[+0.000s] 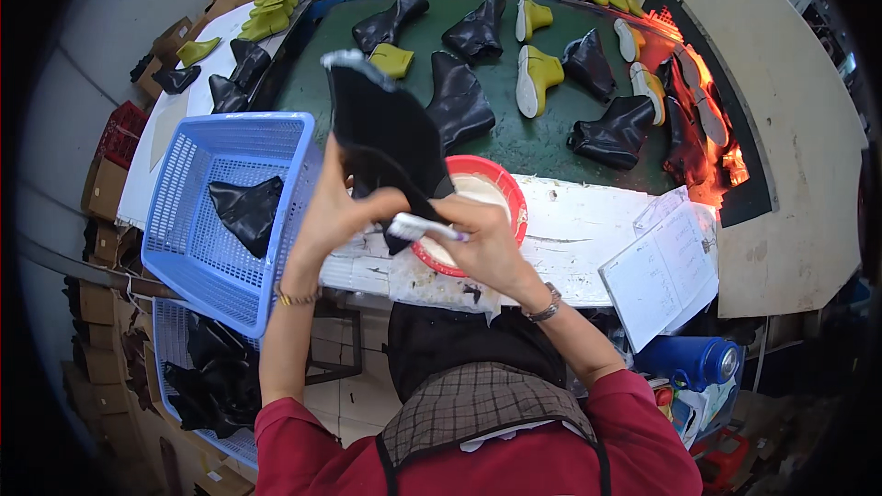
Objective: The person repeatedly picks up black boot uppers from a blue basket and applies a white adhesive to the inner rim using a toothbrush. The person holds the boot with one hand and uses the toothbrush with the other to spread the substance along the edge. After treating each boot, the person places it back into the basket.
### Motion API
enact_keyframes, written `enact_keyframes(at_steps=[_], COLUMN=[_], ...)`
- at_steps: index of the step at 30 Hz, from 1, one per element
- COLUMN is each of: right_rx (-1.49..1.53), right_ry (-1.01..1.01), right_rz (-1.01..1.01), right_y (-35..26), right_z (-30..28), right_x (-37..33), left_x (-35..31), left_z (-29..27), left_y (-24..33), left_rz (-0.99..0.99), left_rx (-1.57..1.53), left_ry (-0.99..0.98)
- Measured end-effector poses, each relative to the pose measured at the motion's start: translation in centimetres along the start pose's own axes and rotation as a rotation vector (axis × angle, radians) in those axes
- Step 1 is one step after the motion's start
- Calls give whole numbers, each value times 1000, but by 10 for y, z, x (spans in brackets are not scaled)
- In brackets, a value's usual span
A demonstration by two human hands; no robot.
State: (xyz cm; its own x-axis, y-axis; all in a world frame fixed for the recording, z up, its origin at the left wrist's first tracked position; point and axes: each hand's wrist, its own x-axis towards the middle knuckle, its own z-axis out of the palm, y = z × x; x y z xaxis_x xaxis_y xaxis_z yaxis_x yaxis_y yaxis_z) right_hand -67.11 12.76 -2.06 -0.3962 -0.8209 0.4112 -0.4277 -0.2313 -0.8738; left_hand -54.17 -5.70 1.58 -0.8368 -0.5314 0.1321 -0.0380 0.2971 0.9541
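Observation:
My left hand (335,211) is closed on a black boot upper (381,133), held up in front of me with its dark inside showing. A whitish smear lies along its top edge. My right hand (491,243) grips a white toothbrush (427,227) and also appears to pinch the lower part of the upper; the exact grip is partly hidden. Behind that hand, a red bowl (519,211) with creamy white paste stands on the white bench edge (574,248). To my left, another black boot upper (248,211) lies in a blue plastic basket (303,133).
Black boot uppers (459,101) and yellow shoe lasts (540,78) stand on the green surface (322,83). At right, an orange-red glow (707,165) lights several pieces. An open notebook (657,262), a blue bottle (689,360) and a lower basket (243,445) sit near me.

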Motion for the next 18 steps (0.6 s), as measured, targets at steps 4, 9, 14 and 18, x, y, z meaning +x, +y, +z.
enact_keyframes(at_steps=[4, 9, 14, 18], right_rx=[123, 146, -899, -1106], right_ry=[-72, -109, 40, -147], right_rz=[-20, 81, 187, 21], right_y=[-7, 4, 29, 74], right_z=[-1, -12, -71, -79], right_x=[2, -6, -15, -32], left_x=[-44, -63, -81, -80], left_z=[41, 56, 39, 38], left_y=[-19, -41, -41, -34], left_rz=[248, 268, 186, 187], left_rx=[618, 524, 536, 577], left_ry=[250, 413, 300, 194])
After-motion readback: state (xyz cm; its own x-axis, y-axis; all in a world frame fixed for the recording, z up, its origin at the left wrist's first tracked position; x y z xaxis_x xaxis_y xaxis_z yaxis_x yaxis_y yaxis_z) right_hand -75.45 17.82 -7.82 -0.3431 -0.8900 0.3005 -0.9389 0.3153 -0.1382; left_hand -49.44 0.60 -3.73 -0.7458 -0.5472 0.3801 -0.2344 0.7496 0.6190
